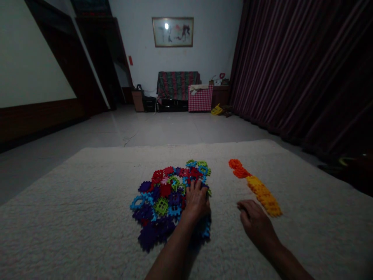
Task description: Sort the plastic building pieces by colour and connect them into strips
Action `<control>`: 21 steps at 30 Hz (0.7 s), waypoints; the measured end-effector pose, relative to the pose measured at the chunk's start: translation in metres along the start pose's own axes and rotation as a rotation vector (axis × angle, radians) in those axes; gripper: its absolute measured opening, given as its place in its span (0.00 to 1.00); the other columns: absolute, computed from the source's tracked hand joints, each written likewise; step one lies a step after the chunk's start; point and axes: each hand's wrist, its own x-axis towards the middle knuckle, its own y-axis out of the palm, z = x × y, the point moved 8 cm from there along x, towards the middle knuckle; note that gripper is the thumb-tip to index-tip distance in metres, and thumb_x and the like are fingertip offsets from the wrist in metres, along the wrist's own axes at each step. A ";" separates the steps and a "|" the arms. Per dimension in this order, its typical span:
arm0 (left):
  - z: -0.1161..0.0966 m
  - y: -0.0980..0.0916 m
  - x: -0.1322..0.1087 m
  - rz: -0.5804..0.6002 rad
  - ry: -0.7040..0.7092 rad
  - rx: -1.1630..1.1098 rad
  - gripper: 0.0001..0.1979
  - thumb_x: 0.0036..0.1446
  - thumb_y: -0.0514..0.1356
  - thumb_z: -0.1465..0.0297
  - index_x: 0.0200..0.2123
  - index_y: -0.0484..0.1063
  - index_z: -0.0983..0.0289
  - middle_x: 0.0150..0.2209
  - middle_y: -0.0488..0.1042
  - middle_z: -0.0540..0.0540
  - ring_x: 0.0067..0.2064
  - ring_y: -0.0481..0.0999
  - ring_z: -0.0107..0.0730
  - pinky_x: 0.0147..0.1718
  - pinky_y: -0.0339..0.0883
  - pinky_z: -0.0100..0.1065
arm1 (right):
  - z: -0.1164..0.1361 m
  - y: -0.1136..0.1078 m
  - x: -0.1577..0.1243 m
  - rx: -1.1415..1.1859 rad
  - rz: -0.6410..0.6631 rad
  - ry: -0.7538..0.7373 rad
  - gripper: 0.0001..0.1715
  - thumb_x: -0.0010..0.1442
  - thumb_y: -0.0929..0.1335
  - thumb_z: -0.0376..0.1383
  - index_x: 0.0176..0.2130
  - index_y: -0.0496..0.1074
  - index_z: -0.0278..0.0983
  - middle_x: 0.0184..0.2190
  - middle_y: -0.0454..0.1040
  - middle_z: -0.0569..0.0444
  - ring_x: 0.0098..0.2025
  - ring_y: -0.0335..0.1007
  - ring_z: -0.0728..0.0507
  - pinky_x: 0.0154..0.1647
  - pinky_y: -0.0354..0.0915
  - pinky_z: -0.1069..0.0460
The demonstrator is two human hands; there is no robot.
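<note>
My left hand (197, 200) lies palm down on the right side of a pile of toothed plastic building pieces (165, 189), its fingers spread over them. The pile mixes purple, blue, red and green pieces, some solid and some with open centres. My right hand (255, 219) is apart from the pile, low over the mat, with its fingers curled in. Whatever may be inside those fingers is hidden. Just beyond it runs a row of yellow pieces (264, 195), overlapping one another. Orange pieces (238, 168) continue from the far end of that row.
Everything lies on a pale textured mat (96, 194) over a grey tiled floor (180, 128). Dark curtains (271, 66) hang on the right. At the far wall stand cloth-covered furniture (177, 85) and a red checked cloth (200, 100), with a yellow object (216, 110) on the floor.
</note>
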 end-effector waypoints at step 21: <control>0.039 -0.056 0.009 -0.212 -0.150 0.028 0.16 0.59 0.52 0.74 0.47 0.74 0.62 0.51 0.74 0.59 0.56 0.69 0.40 0.57 0.62 0.40 | 0.049 0.091 0.070 0.368 0.095 0.005 0.21 0.54 0.58 0.28 0.43 0.73 0.37 0.41 0.76 0.47 0.45 0.72 0.41 0.50 0.66 0.44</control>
